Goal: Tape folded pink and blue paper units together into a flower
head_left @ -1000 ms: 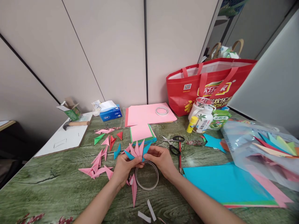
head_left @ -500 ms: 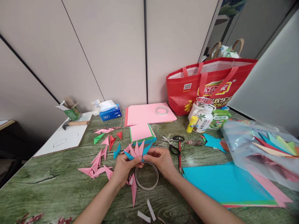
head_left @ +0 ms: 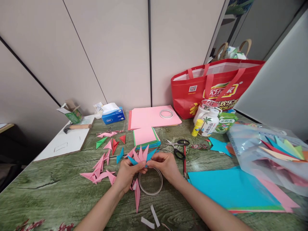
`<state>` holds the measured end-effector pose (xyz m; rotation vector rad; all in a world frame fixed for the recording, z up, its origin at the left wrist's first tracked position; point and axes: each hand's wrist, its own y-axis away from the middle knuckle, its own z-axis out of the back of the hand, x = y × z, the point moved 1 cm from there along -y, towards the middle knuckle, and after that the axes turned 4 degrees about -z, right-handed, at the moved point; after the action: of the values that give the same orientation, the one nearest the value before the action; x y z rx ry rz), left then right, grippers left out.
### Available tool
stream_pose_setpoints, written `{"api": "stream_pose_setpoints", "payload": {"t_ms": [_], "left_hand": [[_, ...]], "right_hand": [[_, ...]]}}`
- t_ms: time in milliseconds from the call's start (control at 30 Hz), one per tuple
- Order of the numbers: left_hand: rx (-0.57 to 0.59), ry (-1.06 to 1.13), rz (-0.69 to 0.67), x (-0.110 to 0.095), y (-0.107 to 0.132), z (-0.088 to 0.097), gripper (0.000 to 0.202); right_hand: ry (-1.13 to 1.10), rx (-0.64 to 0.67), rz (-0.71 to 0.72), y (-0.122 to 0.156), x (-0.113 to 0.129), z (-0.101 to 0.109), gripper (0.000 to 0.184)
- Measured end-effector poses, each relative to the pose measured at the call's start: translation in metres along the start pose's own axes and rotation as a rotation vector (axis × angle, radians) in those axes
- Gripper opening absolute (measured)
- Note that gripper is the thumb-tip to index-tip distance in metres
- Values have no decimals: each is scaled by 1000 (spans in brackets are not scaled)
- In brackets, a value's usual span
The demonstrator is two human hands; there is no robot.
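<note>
Pink-blue paper fan [head_left: 141,156] — base between fingers [head_left: 159,156]

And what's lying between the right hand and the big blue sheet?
In the head view, a slim red pencil-like stick lies between the right hand and the blue sheet, with the scissors by its far end.

Soft, even light brightens the middle wall panels [head_left: 115,54] and dims toward the left edge. A pale sheen marks the table [head_left: 196,167]; wide-angle distortion slants the outer panels; the plastic bag's lettering [head_left: 271,134] blurs.
</note>
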<state>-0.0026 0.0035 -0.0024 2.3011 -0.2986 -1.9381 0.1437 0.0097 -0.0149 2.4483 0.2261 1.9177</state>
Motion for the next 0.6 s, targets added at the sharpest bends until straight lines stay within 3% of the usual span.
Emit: {"api": "stream_pose_setpoints", "payload": {"t_ms": [600], "left_hand": [[-44,-6,-55,1,1,-1,26]], "right_hand": [[20,48,34,-1,-5,0,27]]}}
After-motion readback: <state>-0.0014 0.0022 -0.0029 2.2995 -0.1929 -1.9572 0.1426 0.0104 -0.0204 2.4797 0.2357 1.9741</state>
